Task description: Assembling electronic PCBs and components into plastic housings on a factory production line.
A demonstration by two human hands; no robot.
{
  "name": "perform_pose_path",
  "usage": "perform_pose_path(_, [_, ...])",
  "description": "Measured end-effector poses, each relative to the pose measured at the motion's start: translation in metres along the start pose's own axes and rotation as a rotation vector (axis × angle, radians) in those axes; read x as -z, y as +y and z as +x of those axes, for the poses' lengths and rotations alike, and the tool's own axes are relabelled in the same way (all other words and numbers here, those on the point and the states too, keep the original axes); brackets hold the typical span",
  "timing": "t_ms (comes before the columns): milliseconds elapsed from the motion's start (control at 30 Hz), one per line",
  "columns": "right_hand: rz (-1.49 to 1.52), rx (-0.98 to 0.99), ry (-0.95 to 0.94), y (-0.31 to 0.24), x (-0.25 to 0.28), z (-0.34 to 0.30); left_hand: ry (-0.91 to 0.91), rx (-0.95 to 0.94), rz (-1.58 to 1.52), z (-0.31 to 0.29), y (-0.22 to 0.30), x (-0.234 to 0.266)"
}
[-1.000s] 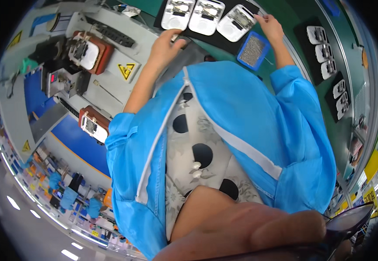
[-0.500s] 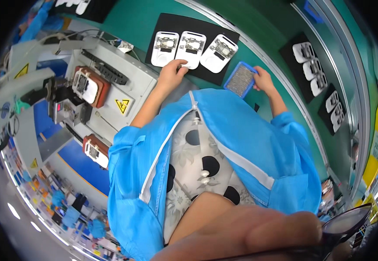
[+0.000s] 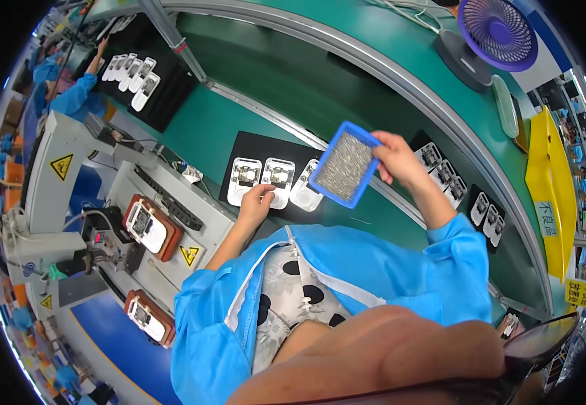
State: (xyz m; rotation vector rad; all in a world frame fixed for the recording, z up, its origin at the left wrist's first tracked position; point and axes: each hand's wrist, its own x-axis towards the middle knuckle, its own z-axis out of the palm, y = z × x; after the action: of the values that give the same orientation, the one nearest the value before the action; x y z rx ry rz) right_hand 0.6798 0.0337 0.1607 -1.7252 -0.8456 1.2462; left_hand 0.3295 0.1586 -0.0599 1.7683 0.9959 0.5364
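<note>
My right hand (image 3: 400,160) grips the right edge of a blue tray (image 3: 315,185) full of small grey metal pieces. The tray is raised and tilted above the bench. At the lower left edge of the middle white plastic housing (image 3: 281,194) my left hand (image 3: 255,206) rests with fingers bent together; whatever they pinch is too small to make out. On the same black mat (image 3: 244,143) lie a left housing (image 3: 235,196) and a right housing (image 3: 301,196), the latter partly behind the tray. Each of the three shows a circuit board inside.
Left of me stands a grey machine (image 3: 202,233) with two brown fixtures, each holding a white housing (image 3: 148,229). More housings (image 3: 441,174) lie beyond the metal rail at right. A purple fan (image 3: 497,34) stands at the back. At far left another person's sleeve (image 3: 73,98) shows.
My right hand has lifted the blue tray from low beside the mat to above the right housing. My left hand stays by the middle housing. The whole view has shifted.
</note>
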Motion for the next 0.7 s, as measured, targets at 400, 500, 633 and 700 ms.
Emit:
perform_pose_path(400, [0.193, 0.268, 0.122, -0.196, 0.022, 0.037, -0.038, -0.003, -0.019, -0.003, -0.004, 0.011])
perform_pose_path(500, [0.221, 0.229, 0.247, -0.211, 0.045, 0.064, -0.029, 0.022, -0.046, -0.012, -0.007, 0.015])
perform_pose_path(633, [0.451, 0.212, 0.367, -0.201, 0.070, 0.129, -0.014, 0.113, -0.045, -0.023, -0.011, 0.024])
perform_pose_path(700, [0.696, 0.249, 0.318, -0.197, 0.089, 0.157, 0.054, -0.073, 0.084, -0.026, -0.019, 0.027])
